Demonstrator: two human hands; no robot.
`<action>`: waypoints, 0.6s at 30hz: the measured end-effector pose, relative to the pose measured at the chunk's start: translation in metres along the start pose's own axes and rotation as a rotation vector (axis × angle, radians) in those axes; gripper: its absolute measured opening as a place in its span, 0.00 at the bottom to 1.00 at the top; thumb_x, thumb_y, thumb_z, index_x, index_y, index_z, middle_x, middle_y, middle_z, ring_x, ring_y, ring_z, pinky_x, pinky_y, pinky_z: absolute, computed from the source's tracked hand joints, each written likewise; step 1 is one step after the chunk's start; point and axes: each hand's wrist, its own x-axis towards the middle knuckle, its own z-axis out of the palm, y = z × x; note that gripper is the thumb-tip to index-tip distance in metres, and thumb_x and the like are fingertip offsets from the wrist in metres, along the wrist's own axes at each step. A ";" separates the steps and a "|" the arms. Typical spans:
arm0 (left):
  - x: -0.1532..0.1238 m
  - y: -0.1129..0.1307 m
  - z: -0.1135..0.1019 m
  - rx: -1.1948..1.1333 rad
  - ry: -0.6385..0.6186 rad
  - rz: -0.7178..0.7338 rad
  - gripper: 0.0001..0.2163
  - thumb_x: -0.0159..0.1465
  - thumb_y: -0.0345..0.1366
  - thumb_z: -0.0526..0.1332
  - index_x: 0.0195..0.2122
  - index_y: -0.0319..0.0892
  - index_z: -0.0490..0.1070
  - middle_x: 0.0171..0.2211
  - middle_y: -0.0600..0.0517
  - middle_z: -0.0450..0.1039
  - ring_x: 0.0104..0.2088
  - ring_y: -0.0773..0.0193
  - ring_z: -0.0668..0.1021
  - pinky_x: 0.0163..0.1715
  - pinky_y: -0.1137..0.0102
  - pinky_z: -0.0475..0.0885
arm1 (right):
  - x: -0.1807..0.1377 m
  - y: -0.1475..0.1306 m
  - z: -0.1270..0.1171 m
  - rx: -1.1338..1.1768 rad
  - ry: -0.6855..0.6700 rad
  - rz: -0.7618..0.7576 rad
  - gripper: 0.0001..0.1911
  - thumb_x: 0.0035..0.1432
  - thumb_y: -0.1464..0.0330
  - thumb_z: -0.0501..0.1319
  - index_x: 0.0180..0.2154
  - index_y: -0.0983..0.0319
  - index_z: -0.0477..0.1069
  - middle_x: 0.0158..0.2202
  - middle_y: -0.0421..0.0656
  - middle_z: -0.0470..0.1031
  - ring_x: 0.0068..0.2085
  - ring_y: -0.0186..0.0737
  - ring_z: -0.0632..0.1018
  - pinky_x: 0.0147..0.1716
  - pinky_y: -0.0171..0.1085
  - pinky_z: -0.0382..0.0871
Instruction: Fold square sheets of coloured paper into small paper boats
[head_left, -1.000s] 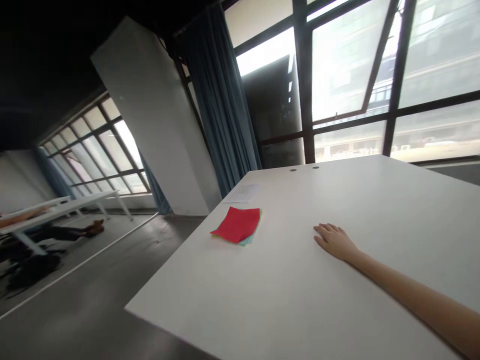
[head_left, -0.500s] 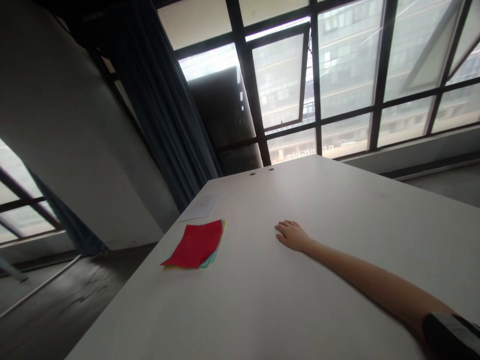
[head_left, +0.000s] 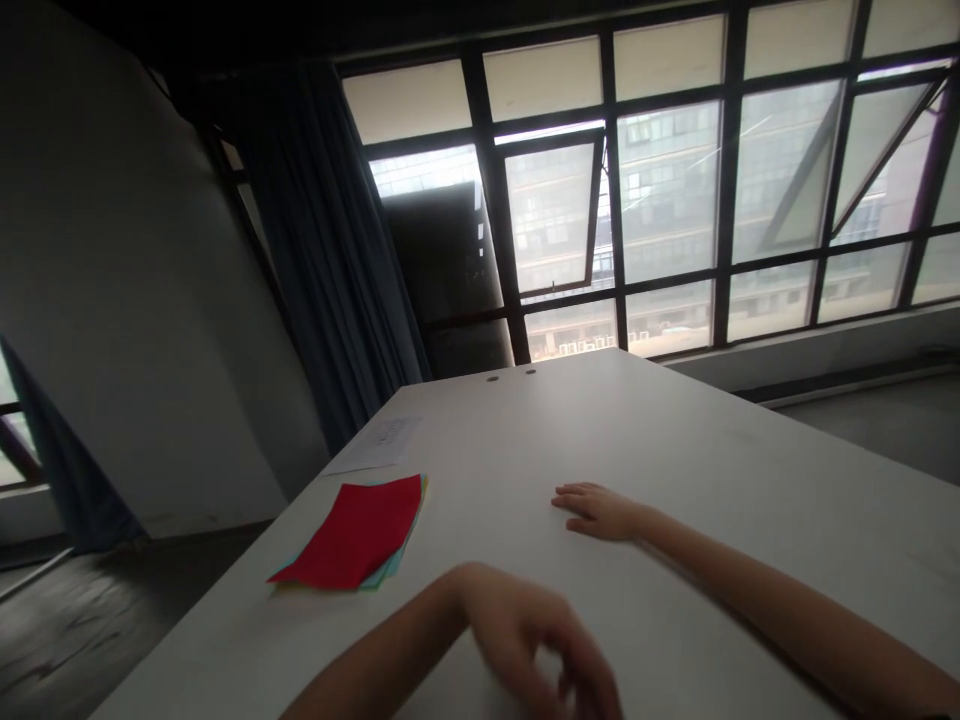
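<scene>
My right hand point(head_left: 596, 511) lies flat on the white table point(head_left: 495, 450), palm down, its fingers stretched forward and left. My left hand point(head_left: 529, 635) is low in the view, bent at the wrist and slightly blurred. Its fingers hang loosely curved, with a gap between thumb and fingers, and nothing shows in it; the fingertips reach the bottom edge. To the left, beyond my left forearm, a stack of coloured sheets rests on the table. A red sheet point(head_left: 352, 532) is on top, with blue-green and yellow edges showing beneath. Neither hand touches the stack.
A white printed paper point(head_left: 379, 445) lies at the table's left edge, behind the coloured sheets. Two round holes are near the far edge. Past the table are a blue curtain point(head_left: 330, 270), a grey wall and large windows point(head_left: 667, 200), some tilted open.
My left hand and forearm have come into view from below. My right hand stays flat on the table. The camera view has shifted, bringing more window into sight.
</scene>
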 end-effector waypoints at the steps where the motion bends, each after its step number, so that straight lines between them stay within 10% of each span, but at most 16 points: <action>1: 0.020 0.010 -0.022 0.192 0.002 -0.015 0.18 0.52 0.50 0.60 0.43 0.51 0.71 0.37 0.50 0.72 0.40 0.60 0.74 0.40 0.69 0.70 | -0.006 0.007 -0.004 0.002 0.007 0.000 0.28 0.57 0.53 0.47 0.56 0.57 0.58 0.58 0.46 0.59 0.57 0.43 0.61 0.56 0.42 0.51; 5: 0.065 0.001 -0.090 0.864 0.711 -0.183 0.19 0.61 0.46 0.48 0.46 0.40 0.67 0.46 0.44 0.68 0.48 0.57 0.68 0.50 0.61 0.61 | -0.022 0.036 -0.008 -0.011 0.046 0.104 0.30 0.56 0.51 0.47 0.56 0.58 0.59 0.57 0.47 0.60 0.57 0.46 0.62 0.55 0.45 0.53; 7: 0.067 -0.027 -0.106 1.026 0.860 -0.376 0.21 0.62 0.45 0.46 0.51 0.40 0.63 0.54 0.43 0.61 0.55 0.54 0.62 0.53 0.57 0.56 | -0.024 0.044 -0.004 -0.021 0.066 0.130 0.30 0.56 0.50 0.45 0.55 0.57 0.60 0.57 0.46 0.60 0.57 0.46 0.62 0.56 0.46 0.52; 12: 0.061 -0.084 -0.113 1.058 0.769 -0.587 0.30 0.61 0.54 0.35 0.61 0.45 0.46 0.62 0.44 0.43 0.61 0.50 0.49 0.55 0.50 0.48 | -0.024 0.044 0.006 -0.093 0.093 0.242 0.30 0.56 0.48 0.44 0.55 0.55 0.60 0.57 0.45 0.60 0.57 0.47 0.61 0.56 0.49 0.49; 18: 0.061 -0.086 -0.114 1.059 0.725 -0.575 0.33 0.59 0.57 0.33 0.62 0.46 0.42 0.63 0.44 0.38 0.62 0.50 0.45 0.55 0.50 0.46 | -0.027 0.041 0.006 -0.134 0.087 0.368 0.33 0.54 0.45 0.43 0.56 0.54 0.58 0.59 0.48 0.56 0.59 0.50 0.58 0.55 0.54 0.46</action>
